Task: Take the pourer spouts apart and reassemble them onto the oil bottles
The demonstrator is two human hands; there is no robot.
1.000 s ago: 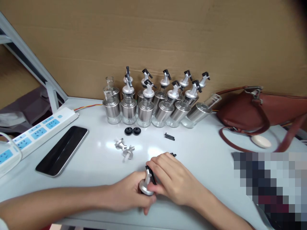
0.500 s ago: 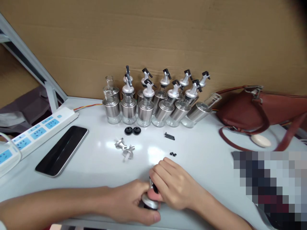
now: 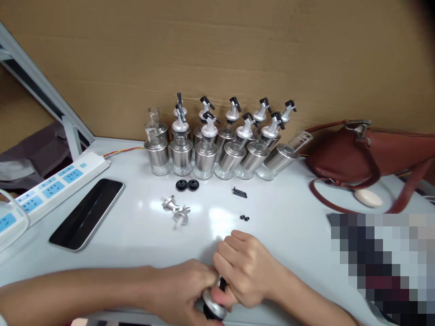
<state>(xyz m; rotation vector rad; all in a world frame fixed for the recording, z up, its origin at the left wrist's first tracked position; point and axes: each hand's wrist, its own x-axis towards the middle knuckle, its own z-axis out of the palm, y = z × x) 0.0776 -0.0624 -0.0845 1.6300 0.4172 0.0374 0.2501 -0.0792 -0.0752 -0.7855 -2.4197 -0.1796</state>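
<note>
Left hand [image 3: 183, 290] curled tight around a silver pourer cap [image 3: 214, 309], fingers wrapped from the left and under, thumb pressed on the cap's upper side. Right hand [image 3: 246, 269] clenched over the same cap from the right, fingers bent down onto its black spout piece [image 3: 222, 284], knuckles raised and facing the camera. Both hands touching each other at the cap, held just above the near edge of the white surface [image 3: 292, 217], at bottom centre of the view. Left forearm lying low along the near edge from the left, right forearm angling in from the lower right.

Farther back on the surface: two loose silver caps [image 3: 176, 209], two black round gaskets [image 3: 187, 184], a small black clip [image 3: 239, 193] and two tiny black rings [image 3: 244, 218]. Behind those, a cluster of glass-and-steel bottles [image 3: 217, 145] against the cardboard wall. Off left, a dark phone [image 3: 86, 213] beside a white power strip [image 3: 50, 185]; off right, a brown leather bag [image 3: 370, 154]
</note>
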